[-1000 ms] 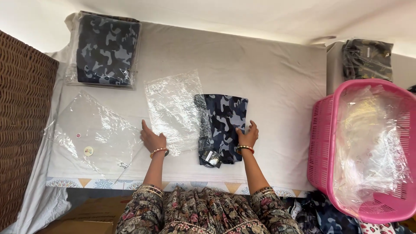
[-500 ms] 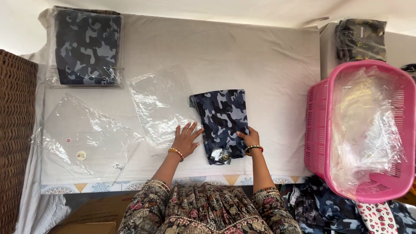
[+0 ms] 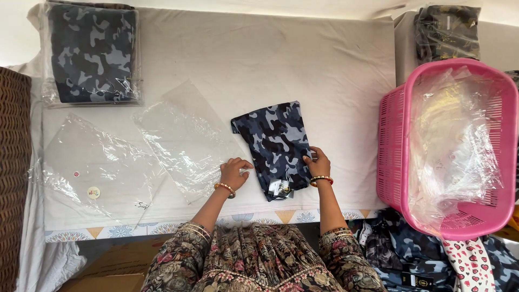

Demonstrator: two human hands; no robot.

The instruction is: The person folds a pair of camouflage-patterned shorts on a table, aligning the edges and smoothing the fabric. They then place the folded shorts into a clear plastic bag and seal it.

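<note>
Centrally, one folded camouflage garment (image 3: pixel 274 141), two hands (image 3: pixel 233 172).

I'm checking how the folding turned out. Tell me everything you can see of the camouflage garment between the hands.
The folded garment is soft cloth in a blue, grey and black camouflage print, folded into a long rectangle and lying flat, slightly tilted, on the white sheet. A small tag shows at its near end. The left hand rests at its left edge, also on a clear plastic bag; the right hand presses its right edge.
</note>
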